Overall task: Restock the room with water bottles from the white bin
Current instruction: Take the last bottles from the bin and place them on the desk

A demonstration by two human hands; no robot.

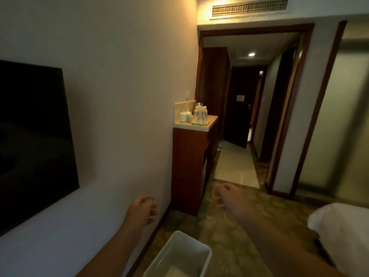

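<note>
Both hands, left and right, hang loosely curled, empty, above the white bin; carry remaining water bottles upright.

Smooth white plastic bin, dark wood cabinet (pale polished top), glossy floor tiles, clear plastic bottles

No text can be read anywhere here. A pale sign hangs on the dark door far beyond both hands, but its print is too small and dim to make out. The water bottles on the counter, also well ahead of the hands, carry what may be bluish labels, blurred past reading.
</note>
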